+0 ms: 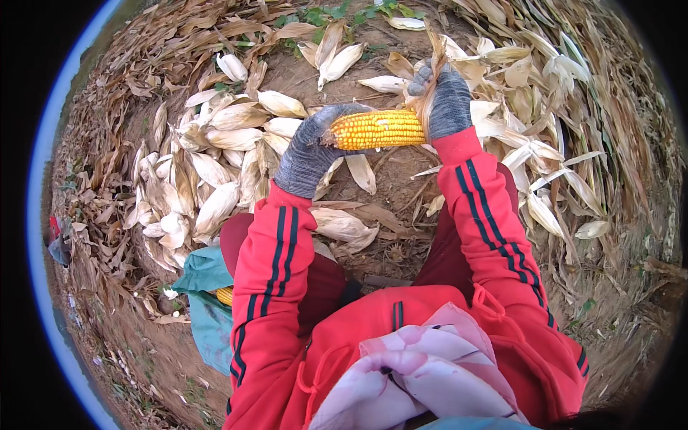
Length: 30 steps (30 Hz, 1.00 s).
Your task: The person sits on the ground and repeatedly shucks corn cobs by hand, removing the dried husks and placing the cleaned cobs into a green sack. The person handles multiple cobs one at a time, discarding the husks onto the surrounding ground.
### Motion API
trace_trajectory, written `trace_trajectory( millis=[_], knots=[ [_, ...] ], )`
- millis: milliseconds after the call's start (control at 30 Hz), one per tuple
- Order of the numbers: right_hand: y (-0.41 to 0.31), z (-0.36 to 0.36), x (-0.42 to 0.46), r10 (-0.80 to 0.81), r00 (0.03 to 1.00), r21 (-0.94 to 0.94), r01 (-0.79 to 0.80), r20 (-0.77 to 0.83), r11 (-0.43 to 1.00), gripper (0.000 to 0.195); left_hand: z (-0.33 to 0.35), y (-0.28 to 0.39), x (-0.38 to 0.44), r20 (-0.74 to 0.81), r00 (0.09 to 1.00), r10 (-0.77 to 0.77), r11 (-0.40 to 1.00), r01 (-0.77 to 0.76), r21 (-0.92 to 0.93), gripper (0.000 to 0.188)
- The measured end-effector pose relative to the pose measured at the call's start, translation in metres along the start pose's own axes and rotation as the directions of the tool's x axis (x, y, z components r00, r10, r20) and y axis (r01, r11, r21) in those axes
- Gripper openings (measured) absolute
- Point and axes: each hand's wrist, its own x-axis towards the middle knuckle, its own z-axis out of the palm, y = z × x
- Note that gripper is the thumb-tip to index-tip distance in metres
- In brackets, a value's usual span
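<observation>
A yellow ear of corn point(379, 130) lies level between my two gloved hands, its kernels bare along most of its length. My left hand point(314, 148), in a grey knit glove, grips the ear at its left end, with the fingers partly hidden behind it. At the other end my right hand point(443, 97), gloved the same way, clutches a bunch of dry husk point(426, 110) and silk against the ear. Part of that husk sticks up above the right fist. Below the ear, a loose husk leaf point(361, 173) hangs or lies; which one I cannot tell.
Several unhusked ears point(236, 138) are heaped on the soil to the left. Stripped husks point(537, 156) and dry stalks point(607, 102) lie to the right. A teal sack point(207, 328) with yellow corn point(224, 295) inside stands by my left leg. One husked-over ear point(344, 224) lies between my knees.
</observation>
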Motion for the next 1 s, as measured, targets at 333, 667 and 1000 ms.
trace_trajectory(
  millis=[333,667,1000],
  knots=[
    [0.002,-0.031,0.009,-0.115,0.928,-0.471,0.283,0.354,0.836,0.013,0.032,-0.039,-0.004,-0.070,0.877,-0.475,0.571,0.368,0.734,0.062],
    [-0.115,-0.056,0.019,-0.446,0.874,-0.323,0.373,-0.194,0.870,0.038,0.010,-0.060,-0.025,-0.091,0.955,-0.282,0.838,0.291,0.461,0.053],
    [-0.023,-0.029,-0.001,0.138,0.977,-0.765,0.036,0.162,0.643,0.049,0.029,-0.044,-0.011,-0.131,0.961,-0.243,0.951,0.263,0.161,0.046]
  ],
)
